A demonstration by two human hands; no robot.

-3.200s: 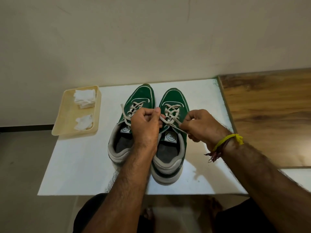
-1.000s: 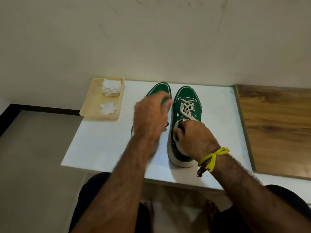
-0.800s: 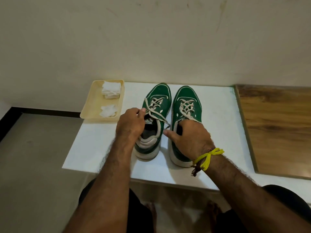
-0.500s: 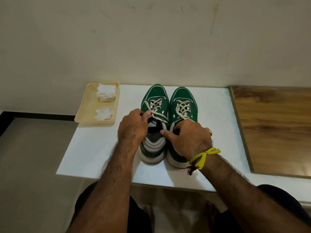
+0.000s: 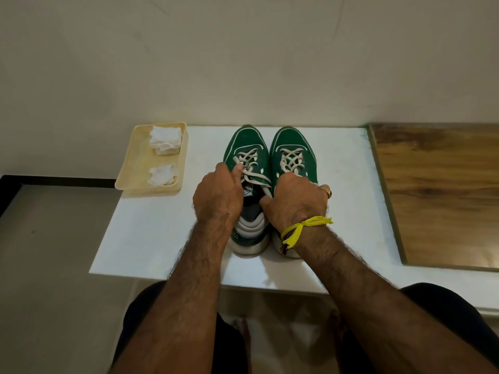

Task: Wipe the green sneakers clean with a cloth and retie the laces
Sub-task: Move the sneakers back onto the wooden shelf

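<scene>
Nearest you, your two forearms reach up from 6 o'clock, the right one wearing one yellow thread band [image 5: 306, 226] at the wrist. Your left hand [image 5: 217, 194] sits at the 9 o'clock side of the left sneaker [image 5: 247, 147], thumb and fingers pinching one end of its cream lace [image 5: 255, 175]. Your right hand [image 5: 295, 199] lies over the right sneaker [image 5: 293, 147], fingers curled, thumb and forefinger pinching the other end of that same lace where it crosses the left shoe's tongue. One ring [image 5: 327, 190] shows on this hand.

The two green sneakers stand side by side, touching, toes toward 12 o'clock, in the middle of the white tabletop [image 5: 151, 238]. The right sneaker's lacing is crossed; whether it is knotted is hidden by your hand.

At 10 o'clock, one cream tray [image 5: 129, 168] rests on the table's far left corner, holding two white cloths: a crumpled one [image 5: 162, 175] nearer you and a folded one [image 5: 165, 140] beyond it. At 2 o'clock lies one wooden panel [image 5: 437, 190].
</scene>
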